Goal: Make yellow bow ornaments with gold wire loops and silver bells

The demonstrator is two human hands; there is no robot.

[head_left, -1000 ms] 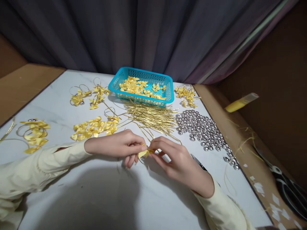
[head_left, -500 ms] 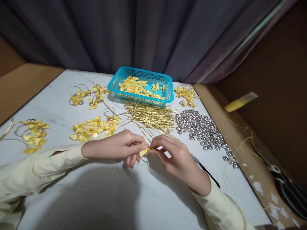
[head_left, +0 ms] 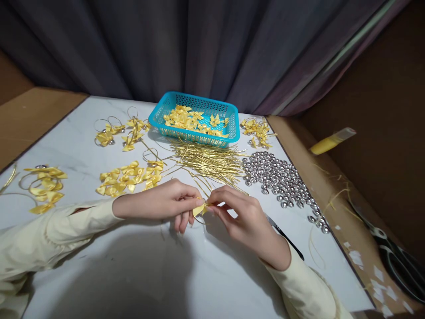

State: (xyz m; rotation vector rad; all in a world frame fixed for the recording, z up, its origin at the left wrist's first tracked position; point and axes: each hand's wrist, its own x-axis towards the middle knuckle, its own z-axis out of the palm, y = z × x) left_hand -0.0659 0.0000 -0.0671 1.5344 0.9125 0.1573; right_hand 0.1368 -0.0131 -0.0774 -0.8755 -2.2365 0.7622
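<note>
A small yellow ribbon bow [head_left: 199,210] with a thin cord loop hanging below it is pinched between my two hands, above the white tabletop. My left hand [head_left: 172,201] grips its left side between thumb and forefinger, the other fingers curled underneath. On the bow's right edge, the fingertips of my right hand [head_left: 234,212] are closed; they partly hide what they pinch. Just beyond the hands lies a pile of gold cords [head_left: 210,161]. Loose yellow bows [head_left: 121,179] are grouped beyond my left wrist.
A blue basket [head_left: 194,138] of yellow bows stands at the back. Silver bells or beads [head_left: 282,177] are heaped at right. Bows with cord loops [head_left: 48,188] lie at left. A black-handled tool [head_left: 285,237] is beside my right wrist; scissors [head_left: 395,257] lie on the right edge.
Both hands keep the same pinch on the bow, almost unmoved. The whole view has shifted very slightly.
</note>
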